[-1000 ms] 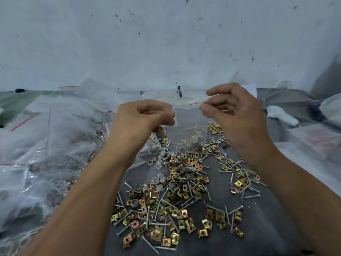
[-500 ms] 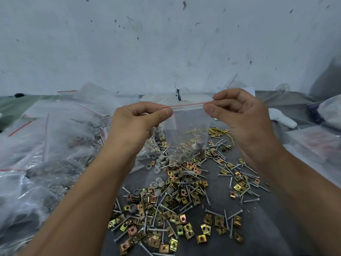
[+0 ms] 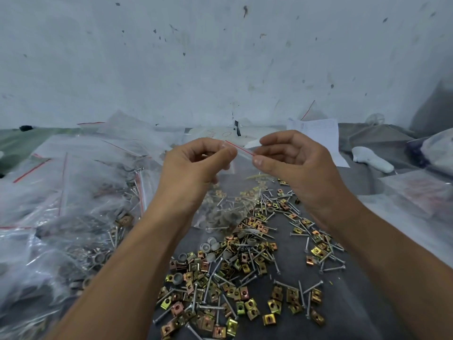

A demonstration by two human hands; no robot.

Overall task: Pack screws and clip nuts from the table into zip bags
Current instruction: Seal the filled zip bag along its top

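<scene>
Already bagged: a heap of filled zip bags (image 3: 73,204) covers the left edge of the tabletop (image 3: 282,322), a sign that much packing is done.
Bag in hand: a small zip bag (image 3: 230,192) hangs above the table's middle with screws and other small parts in its bottom.
Left hand (image 3: 193,168): pinches the left end of the red-lined zip strip (image 3: 239,149).
Right hand (image 3: 294,163): pinches the strip's right end; sealing looks to be the step in hand.
Still loose: many clip nuts (image 3: 245,294), screws (image 3: 210,306) and grey caps (image 3: 177,278) lie scattered from the middle to the near edge.
Left to do: judging by that spread, several more bags.
</scene>
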